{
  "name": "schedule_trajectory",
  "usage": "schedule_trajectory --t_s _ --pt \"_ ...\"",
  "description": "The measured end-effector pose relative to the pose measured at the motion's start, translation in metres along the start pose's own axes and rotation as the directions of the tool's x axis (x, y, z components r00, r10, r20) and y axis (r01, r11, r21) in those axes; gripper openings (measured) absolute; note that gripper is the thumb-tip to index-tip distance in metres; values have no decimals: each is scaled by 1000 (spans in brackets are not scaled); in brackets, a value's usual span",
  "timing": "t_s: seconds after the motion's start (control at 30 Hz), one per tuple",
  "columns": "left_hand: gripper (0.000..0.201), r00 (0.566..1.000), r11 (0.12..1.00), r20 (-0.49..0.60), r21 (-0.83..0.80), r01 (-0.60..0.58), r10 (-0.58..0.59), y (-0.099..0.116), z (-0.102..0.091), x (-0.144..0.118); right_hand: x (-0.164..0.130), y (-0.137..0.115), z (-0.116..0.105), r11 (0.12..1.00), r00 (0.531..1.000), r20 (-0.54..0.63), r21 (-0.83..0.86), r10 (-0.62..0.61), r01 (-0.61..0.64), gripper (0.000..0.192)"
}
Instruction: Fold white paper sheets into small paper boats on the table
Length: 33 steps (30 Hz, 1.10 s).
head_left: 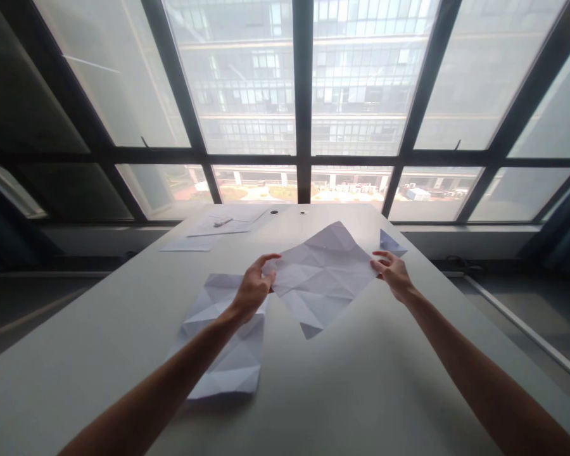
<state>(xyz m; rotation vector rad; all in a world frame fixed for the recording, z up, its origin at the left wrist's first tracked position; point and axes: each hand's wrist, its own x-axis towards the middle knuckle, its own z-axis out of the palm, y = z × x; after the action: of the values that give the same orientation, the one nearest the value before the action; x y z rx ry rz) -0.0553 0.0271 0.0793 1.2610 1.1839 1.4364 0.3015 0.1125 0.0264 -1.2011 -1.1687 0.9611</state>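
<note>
Head view: both forearms cut off by bottom edge. Left hand [254, 288] pinches left corner of creased paper [320, 275]; right hand [393, 273] grips right corner, sheet held diamond-wise above white table [361, 380]. Second creased sheet [228, 342] lies flat, partly hidden under left arm. Small folded piece [390, 242] behind right hand, shape unclear. Far papers [228, 223] with pen-like item, blurry.

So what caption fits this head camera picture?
Two bare hands, left hand and right hand, hold a creased white paper sheet above a grey table.

3 creased sheets [323, 278], 2 flat papers [228, 223], 1 pen [223, 221].
</note>
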Motion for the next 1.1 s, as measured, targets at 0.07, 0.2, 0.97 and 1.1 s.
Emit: schedule_trajectory --t_s 0.07,0.2,0.97,1.1 --pt "43 998 992 15 116 53 -55 10 -25 -20 6 -7 25 999 994 102 -15 -40 42 45" --pt "56 987 920 -95 361 155 -129 17 -85 -77 13 -16 107 990 952 284 -51 -113 133 33" --pt "67 988 484 -50 867 114 -144 -21 -234 -122 -165 1 250 477 645 746 -512 -165 714 55" --pt "70 992 535 -61 837 113 -114 -42 -230 -71 -166 12 251 469 680 727 -568 -99 676 62"
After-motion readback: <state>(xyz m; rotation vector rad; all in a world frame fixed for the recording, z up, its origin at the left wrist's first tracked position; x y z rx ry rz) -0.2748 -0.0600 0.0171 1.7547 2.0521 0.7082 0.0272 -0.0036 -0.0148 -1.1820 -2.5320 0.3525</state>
